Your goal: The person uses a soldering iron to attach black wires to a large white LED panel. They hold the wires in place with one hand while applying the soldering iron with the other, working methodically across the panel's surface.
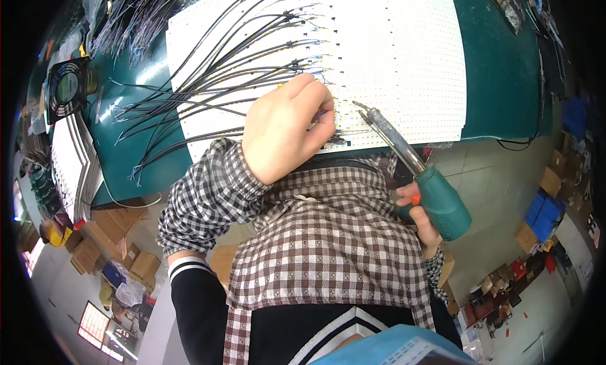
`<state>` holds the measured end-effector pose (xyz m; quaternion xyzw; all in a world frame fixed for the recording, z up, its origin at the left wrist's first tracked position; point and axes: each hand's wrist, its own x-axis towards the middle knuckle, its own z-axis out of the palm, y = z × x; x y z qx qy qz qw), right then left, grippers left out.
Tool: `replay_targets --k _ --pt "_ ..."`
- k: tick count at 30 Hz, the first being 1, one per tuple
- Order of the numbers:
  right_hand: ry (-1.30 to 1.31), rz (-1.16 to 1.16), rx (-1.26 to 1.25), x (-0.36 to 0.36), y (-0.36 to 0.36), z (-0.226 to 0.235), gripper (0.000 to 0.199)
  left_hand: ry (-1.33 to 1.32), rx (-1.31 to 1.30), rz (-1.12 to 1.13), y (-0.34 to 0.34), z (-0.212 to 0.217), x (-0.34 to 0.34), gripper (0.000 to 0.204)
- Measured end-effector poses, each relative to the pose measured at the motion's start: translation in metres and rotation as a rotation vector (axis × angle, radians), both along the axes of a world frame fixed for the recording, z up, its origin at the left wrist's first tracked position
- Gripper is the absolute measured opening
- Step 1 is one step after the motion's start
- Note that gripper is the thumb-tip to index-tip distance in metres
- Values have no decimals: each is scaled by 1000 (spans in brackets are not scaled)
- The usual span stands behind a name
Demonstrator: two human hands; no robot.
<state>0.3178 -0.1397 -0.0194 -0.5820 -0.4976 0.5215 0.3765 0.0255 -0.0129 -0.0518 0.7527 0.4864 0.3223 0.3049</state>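
My left hand [284,128] is over the near edge of a white LED board [416,68], its thumb and forefinger pinched together. What lies in the pinch is mostly hidden; a thin dark bit shows there beside the wire ends. Black cables [233,55] with thin stripped ends fan leftward from a column of small black parts on the board, and some pass under this hand. At the right, my right hand [424,220] grips a green-handled soldering iron [445,204] with an orange trigger. Its metal tip points up-left, just over the board, a little right of the left hand.
A green table [499,87] carries the board. At the left stand a small black fan [66,89] and a stack of white boards [72,169]. Bundled thin wires [142,21] lie at the far left. Cardboard boxes [117,226] are on the floor.
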Motion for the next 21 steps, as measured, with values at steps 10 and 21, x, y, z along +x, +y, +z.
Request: replay_targets --k 10,21 --pt "-77 40 61 2 -5 -5 53 -2 26 9 2 -2 3 10" --pt "-87 3 21 -1 -5 -6 53 -8 -13 -16 7 1 0 10"
